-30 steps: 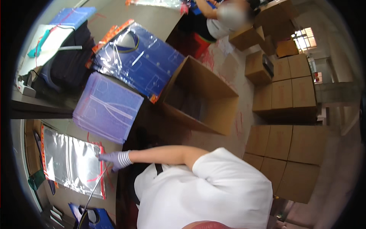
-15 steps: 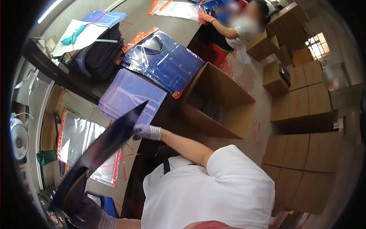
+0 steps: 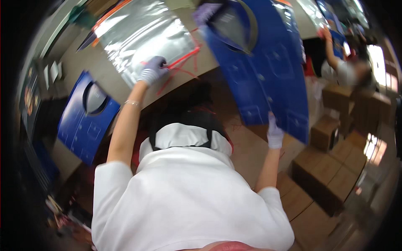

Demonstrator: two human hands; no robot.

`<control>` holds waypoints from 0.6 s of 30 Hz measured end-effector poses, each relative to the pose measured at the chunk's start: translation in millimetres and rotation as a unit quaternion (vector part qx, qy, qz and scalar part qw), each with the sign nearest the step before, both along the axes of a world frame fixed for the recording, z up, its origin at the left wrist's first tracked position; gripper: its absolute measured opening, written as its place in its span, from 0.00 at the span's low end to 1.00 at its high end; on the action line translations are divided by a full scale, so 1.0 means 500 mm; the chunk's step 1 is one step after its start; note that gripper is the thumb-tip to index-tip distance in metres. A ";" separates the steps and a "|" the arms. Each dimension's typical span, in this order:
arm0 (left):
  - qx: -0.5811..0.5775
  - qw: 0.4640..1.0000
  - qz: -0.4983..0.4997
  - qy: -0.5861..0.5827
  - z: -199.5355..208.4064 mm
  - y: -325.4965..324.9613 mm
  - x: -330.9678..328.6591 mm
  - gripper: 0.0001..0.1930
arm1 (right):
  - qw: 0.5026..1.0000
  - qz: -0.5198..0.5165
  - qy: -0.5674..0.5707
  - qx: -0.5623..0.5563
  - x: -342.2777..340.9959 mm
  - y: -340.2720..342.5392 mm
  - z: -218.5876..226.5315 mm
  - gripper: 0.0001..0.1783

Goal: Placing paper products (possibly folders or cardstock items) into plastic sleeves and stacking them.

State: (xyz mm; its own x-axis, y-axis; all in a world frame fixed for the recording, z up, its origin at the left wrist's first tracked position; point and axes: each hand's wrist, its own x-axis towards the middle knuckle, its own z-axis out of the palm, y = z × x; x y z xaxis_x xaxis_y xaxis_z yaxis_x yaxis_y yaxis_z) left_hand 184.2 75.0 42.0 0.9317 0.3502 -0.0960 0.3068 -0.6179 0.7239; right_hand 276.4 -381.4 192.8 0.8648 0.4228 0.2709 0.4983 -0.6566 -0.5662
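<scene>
My right hand [image 3: 274, 133], in a pale knitted glove, grips the lower edge of a large blue sheet [image 3: 266, 69]. The sheet is printed with pockets and buttons, has a dark round collar shape near its far end, and is partly blurred. My left hand [image 3: 153, 70], in a striped grey-white glove, lies at the near edge of a pile of clear plastic bags [image 3: 144, 35]. Its fingers are bent and closed at the top bag's edge, beside a red strip.
Another blue printed sheet [image 3: 86, 121] lies at the left on the table [image 3: 171, 85]. Loose red strips [image 3: 180, 71] trail over the table edge. Cardboard boxes [image 3: 324, 167] are stacked at the right. A co-worker [image 3: 345, 69] is at the far right.
My view has turned toward the left. My left hand has let go of the blue sheet and moved onto the plastic bags. The sheet has swung to the right with my right hand.
</scene>
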 end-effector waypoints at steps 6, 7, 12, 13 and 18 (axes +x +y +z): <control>-0.064 0.996 0.041 -0.046 -0.130 0.043 -0.048 0.04 | 0.987 -0.119 0.060 0.093 -0.128 -0.113 -0.080 0.24; -0.064 0.996 0.046 -0.046 -0.122 0.044 -0.050 0.04 | 0.987 -0.115 0.060 0.092 -0.138 -0.097 -0.076 0.24; 0.119 0.992 -0.035 0.016 -0.051 0.041 -0.062 0.05 | 0.983 -0.102 0.137 0.066 -0.149 -0.064 -0.060 0.29; 0.180 0.975 -0.100 0.077 -0.045 0.038 -0.071 0.05 | 0.984 -0.083 0.148 0.053 -0.146 -0.059 -0.058 0.28; 0.101 0.917 -0.384 0.033 0.053 -0.172 -0.158 0.10 | 0.974 -0.069 0.191 0.101 -0.115 -0.095 -0.115 0.22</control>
